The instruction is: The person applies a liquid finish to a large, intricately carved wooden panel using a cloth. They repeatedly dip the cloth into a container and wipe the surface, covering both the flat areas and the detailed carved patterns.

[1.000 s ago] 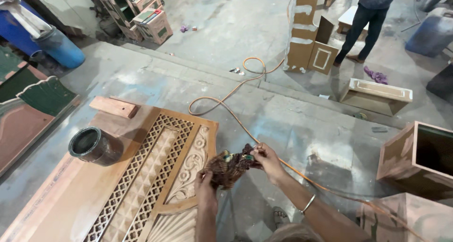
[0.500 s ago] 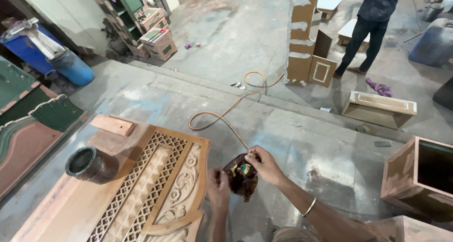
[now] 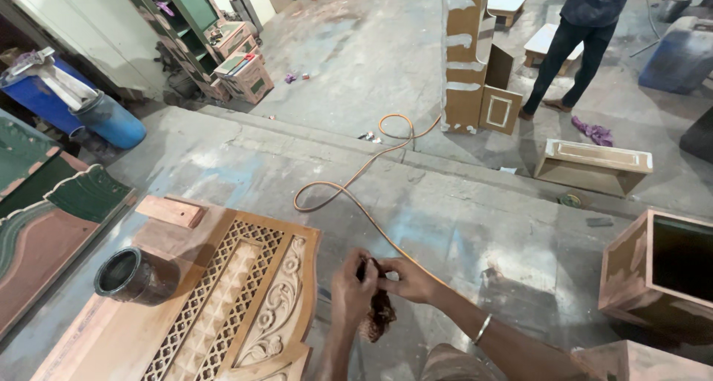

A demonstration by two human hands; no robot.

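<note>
Both hands meet low in the middle of the head view, just right of a carved wooden panel (image 3: 223, 299) with a lattice and floral relief. My left hand (image 3: 350, 290) and my right hand (image 3: 405, 279) together grip a dark, stained rag (image 3: 380, 310) that hangs down between them. An orange hose (image 3: 356, 177) runs across the concrete floor and passes under my right hand. A dark round can (image 3: 134, 275) lies on the panel to the left, about a forearm's length from my left hand.
A small wooden block (image 3: 171, 211) lies beyond the can. Green and brown carved panels (image 3: 52, 210) lie at far left. Open wooden boxes (image 3: 657, 273) stand at right. A blue barrel (image 3: 111, 117) sits back left. Another person (image 3: 575, 43) stands at the back beside a wooden post (image 3: 468, 54).
The camera has tilted up and back. My hands have closed more tightly on the rag, bunching it so it hangs below them; they sit lower in the view.
</note>
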